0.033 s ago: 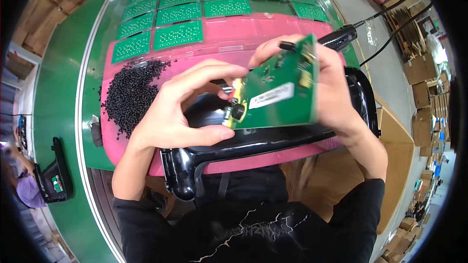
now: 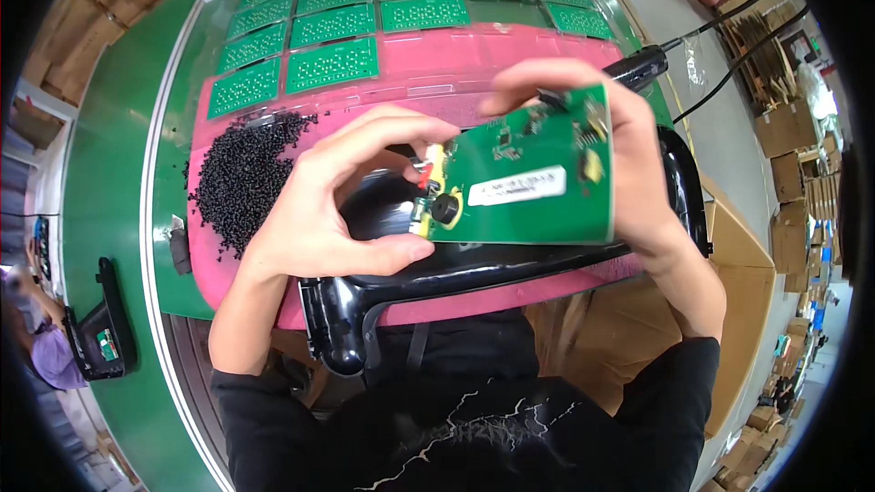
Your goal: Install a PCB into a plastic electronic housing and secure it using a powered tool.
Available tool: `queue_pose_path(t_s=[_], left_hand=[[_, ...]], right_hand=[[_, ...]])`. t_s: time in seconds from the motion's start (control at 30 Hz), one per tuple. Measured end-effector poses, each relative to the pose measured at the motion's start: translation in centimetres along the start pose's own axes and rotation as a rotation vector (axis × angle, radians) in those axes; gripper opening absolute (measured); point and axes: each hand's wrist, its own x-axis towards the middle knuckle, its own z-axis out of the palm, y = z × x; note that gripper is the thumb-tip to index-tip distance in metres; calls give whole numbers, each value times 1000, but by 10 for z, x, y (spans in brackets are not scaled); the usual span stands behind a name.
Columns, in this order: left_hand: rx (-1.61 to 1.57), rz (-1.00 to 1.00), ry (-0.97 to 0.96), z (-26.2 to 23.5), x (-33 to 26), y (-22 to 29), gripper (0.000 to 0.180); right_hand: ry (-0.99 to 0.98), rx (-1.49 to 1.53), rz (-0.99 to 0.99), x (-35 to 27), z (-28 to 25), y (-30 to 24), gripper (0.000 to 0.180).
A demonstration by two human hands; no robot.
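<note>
A green circuit board with a white label and a round black component is held up in front of me. My left hand pinches its left edge, thumb below and fingers above, beside the yellow and white connectors. Around the right edge curls my right hand; its thumb and some fingertips are hidden behind the board, and one finger reaches across above the top edge. Below both hands lies a glossy black plastic housing on a pink mat.
A heap of small black screws lies left on the mat. Rows of green boards in clear trays stand behind. A black corded tool rests far right. At far left, a person in purple is near another black housing.
The circuit board has shifted slightly right and turned its labelled face more toward me. My right hand's upper finger has lifted and moved right. The left hand has barely moved.
</note>
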Motion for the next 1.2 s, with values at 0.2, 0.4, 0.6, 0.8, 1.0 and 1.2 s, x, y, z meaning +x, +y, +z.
queue_pose_path(t_s=[0.2, 0.4, 0.6, 0.8, 1.0, 1.2], left_hand=[[533, 173, -168, 3, 3, 5, 64], [577, 129, -367, 17, 0, 11, 60], [564, 133, -328, 9, 3, 9, 58], [564, 120, -300, 11, 4, 11, 58], [542, 161, -353, 11, 3, 7, 56], [541, 161, -324, 8, 3, 10, 56]], right_hand=[[-70, 6, 402, -50, -39, -14, 32], [-219, -365, 415, -78, -33, -7, 13], [-162, -265, 419, -78, -40, -2, 17], [-243, -300, 404, -74, -35, 2, 19], [-323, -397, 397, -78, -43, 4, 13], [-260, -353, 358, -80, -49, 0, 20]])
